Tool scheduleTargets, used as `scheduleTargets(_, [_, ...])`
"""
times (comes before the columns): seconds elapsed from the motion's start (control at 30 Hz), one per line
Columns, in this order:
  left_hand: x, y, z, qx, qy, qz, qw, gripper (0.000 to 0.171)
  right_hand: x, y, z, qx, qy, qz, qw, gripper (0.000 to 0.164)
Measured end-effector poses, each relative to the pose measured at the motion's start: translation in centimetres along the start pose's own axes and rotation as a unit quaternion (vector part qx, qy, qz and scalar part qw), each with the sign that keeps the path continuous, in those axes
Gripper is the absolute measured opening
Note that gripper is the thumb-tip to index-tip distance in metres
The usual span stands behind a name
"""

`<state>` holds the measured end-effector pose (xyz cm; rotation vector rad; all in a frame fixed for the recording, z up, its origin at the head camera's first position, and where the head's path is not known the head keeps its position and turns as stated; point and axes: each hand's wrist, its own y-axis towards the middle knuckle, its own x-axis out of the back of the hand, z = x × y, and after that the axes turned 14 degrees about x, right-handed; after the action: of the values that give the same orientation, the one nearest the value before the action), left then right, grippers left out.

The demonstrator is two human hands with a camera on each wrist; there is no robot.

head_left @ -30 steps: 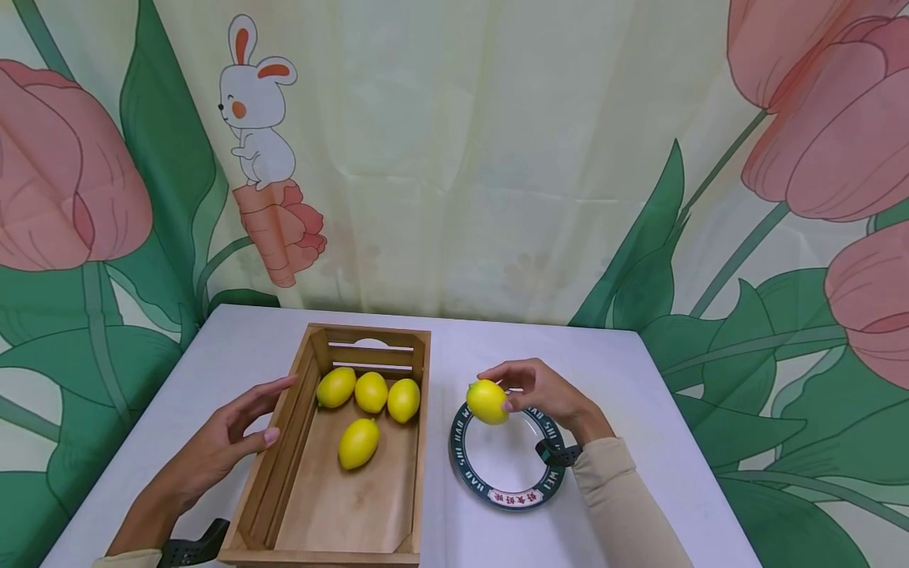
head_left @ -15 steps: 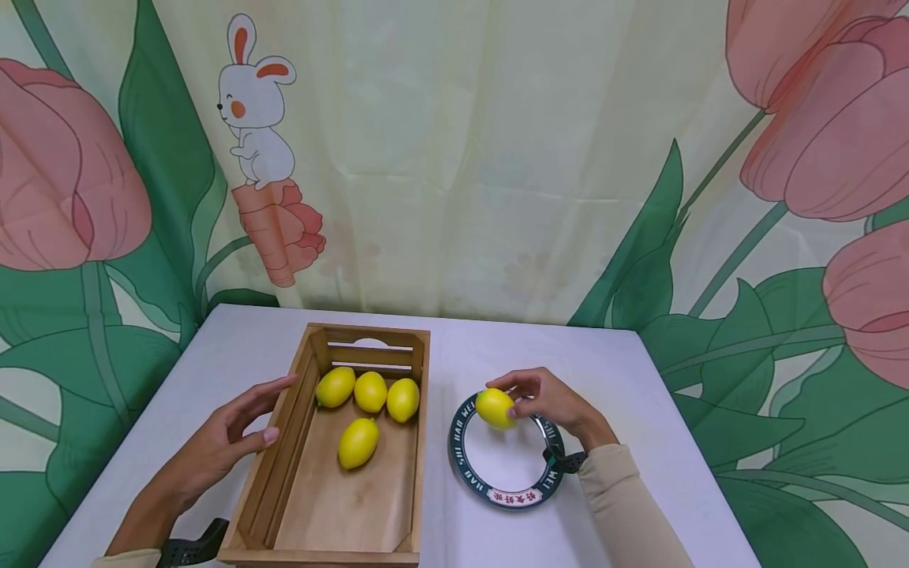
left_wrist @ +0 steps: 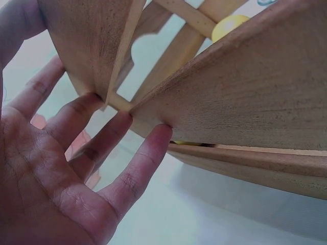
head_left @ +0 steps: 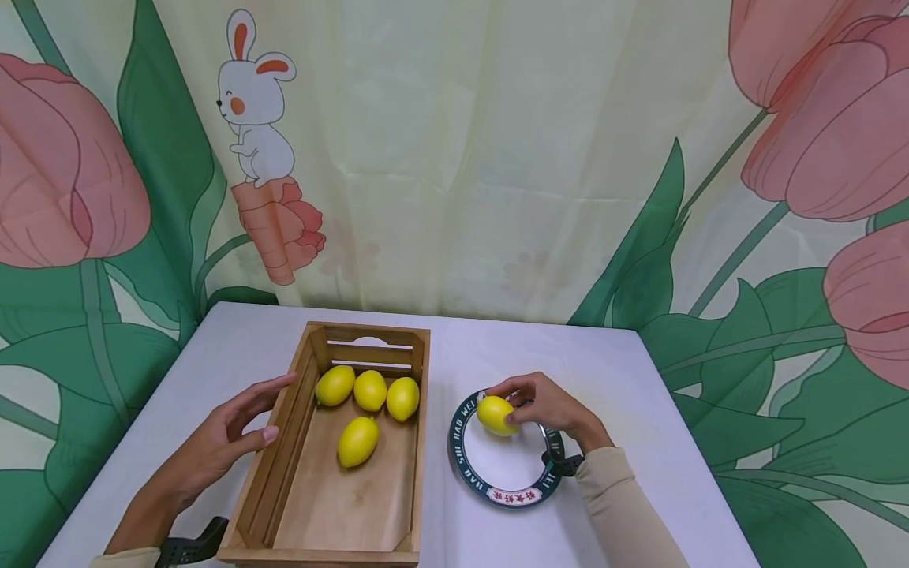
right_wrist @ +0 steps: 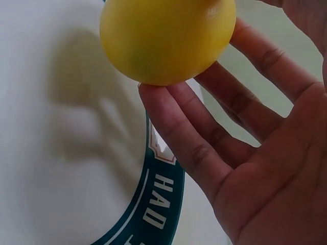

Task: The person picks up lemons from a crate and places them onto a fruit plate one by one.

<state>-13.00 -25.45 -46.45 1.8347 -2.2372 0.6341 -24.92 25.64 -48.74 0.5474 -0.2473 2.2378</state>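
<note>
My right hand [head_left: 552,406] pinches a yellow lemon [head_left: 495,416] over the plate [head_left: 457,450], which has a dark green lettered rim and white middle. In the right wrist view, fingertips press the lemon [right_wrist: 166,43] from the side and below, and its shadow falls on the white surface. My left hand [head_left: 213,446] is at the left side of a wooden crate [head_left: 348,517]. Seen from the left wrist, its spread, nearly straight fingers [left_wrist: 138,171] touch the slats [left_wrist: 245,97]. Several lemons lie inside the crate, one lemon [head_left: 358,442] nearer than the others.
A white-covered table [head_left: 596,355] bears the crate on the left and the plate to its right, with a narrow gap between them. Behind the table's far edge hangs a curtain [head_left: 454,158] printed with tulips and a rabbit.
My right hand has moved slightly right and down with the lemon, bringing it lower over the plate. The left hand, the crate and its lemons have stayed in place.
</note>
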Motion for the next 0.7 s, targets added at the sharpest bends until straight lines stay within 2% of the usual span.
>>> scheduleTargets(0.43, [0.1,0.01,-0.06,0.002,-0.003,0.006,1.0,0.063,-0.69,0.28,0.52,0.002,-0.078,0.011,0.997,0.046])
scheduleTargets(0.7, [0.18,0.06,0.03,-0.004,-0.004,0.011,0.9999,0.062,-0.91,0.41,0.59,-0.005,-0.097,0.011,0.995,0.046])
